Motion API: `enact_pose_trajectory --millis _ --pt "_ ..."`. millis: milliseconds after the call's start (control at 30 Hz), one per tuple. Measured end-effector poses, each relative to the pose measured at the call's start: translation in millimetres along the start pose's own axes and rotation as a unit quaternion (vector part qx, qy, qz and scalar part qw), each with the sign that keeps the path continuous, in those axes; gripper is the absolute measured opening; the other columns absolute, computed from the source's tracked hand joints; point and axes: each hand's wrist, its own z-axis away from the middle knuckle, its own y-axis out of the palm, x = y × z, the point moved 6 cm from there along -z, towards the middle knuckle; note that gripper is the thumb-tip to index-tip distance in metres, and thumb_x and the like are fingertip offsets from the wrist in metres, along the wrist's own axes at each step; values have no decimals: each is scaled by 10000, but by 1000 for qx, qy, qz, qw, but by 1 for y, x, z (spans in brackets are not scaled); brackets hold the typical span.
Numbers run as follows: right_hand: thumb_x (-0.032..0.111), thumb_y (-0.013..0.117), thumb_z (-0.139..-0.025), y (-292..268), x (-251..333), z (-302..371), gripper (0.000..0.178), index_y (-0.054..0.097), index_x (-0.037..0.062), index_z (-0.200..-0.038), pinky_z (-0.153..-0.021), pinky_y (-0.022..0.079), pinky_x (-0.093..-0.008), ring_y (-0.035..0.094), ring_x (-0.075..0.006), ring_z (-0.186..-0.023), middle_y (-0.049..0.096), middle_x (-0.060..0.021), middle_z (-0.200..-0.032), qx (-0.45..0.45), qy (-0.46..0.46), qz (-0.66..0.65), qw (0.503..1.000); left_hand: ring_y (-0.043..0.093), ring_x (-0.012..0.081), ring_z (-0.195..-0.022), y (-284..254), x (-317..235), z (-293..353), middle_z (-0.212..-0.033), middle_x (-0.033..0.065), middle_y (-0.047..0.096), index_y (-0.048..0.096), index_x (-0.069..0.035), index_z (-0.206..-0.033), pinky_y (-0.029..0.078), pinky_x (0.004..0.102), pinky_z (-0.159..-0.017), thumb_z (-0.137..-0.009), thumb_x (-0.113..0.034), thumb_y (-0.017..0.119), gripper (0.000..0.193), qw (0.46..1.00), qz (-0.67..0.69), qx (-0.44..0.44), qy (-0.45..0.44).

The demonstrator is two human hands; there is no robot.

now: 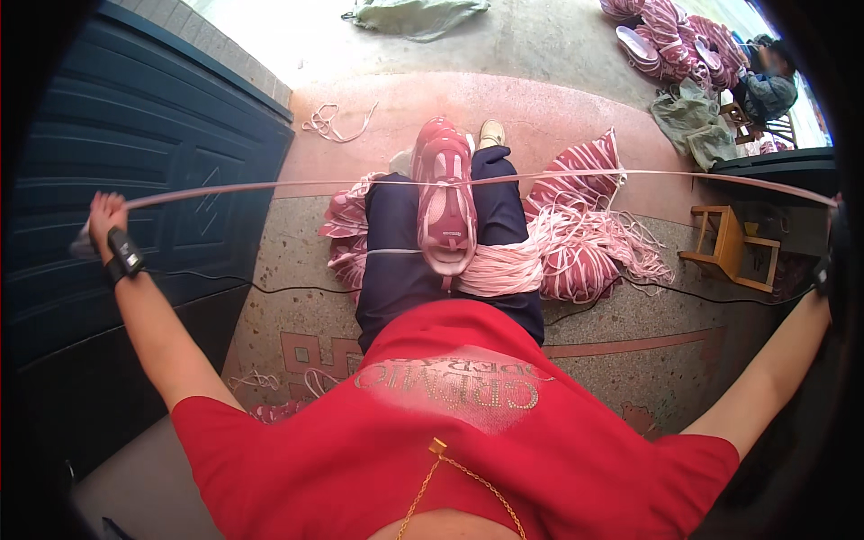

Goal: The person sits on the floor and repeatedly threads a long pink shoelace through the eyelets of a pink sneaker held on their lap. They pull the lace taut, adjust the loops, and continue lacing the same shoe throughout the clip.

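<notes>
A pink shoe upper [443, 225] rests on my lap between my thighs, toe end away from me. One long pale pink shoelace [270, 185] crosses the shoe's lacing area and stretches nearly straight out to both sides. At the far left my left hand [108, 214] is closed around one end, a bit of lace trailing past it. My right hand [839, 211] is at the right rim, mostly lost in shadow, with the other end pulled taut to it. A thick bundle of pink laces [499, 268] lies across my right thigh.
Striped pink shoe uppers [576, 270] with tangled laces lie right of my legs, more uppers [345, 236] left. A dark door [180, 162] stands left, a wooden stool [724, 247] right. Black cables run from both wrists. Another person [767, 85] sits far right near pink piles.
</notes>
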Motion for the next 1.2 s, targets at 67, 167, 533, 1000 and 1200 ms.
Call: enact_pose_trajectory --millis 67,167,533,1000,1200 --pt "120 593 -877 -18 -72 54 149 615 48 -1006 -618 488 -286 597 -143 -709 610 -51 -794 23 50 -101 993 269 118 -480 5 -99 -44 -609 -18 281 460 -94 -809 245 295 -474 -978 -212 376 222 999 -1 -21 48" --pt "163 606 -893 191 -175 154 178 628 69 -1042 -625 466 -220 557 -98 -675 608 -24 -802 133 130 -93 978 253 109 -436 -44 -79 -13 -597 -22 291 505 -98 -895 245 289 -461 -979 -207 362 199 987 -106 -119 22" --pt "107 543 -834 453 -107 630 135 627 2 -835 -730 469 -396 606 -328 -810 628 -166 -819 635 -210 21 743 431 49 -561 241 366 282 -668 -37 480 603 -48 -957 403 232 -550 -905 -265 593 224 797 -287 297 -441" --pt "95 559 -746 489 -112 629 112 637 81 -826 -900 346 -419 528 -241 -1066 627 -74 -976 475 -321 139 808 657 181 -837 241 405 321 -896 124 698 675 26 -979 493 287 -770 -849 -172 608 246 727 -523 438 -81" --pt "114 581 -768 489 -95 640 136 627 77 -891 -860 350 -381 523 -213 -1035 606 -44 -1011 426 -455 233 746 662 254 -807 251 407 321 -848 163 678 674 16 -918 496 331 -726 -845 -165 590 212 695 -577 428 -1"
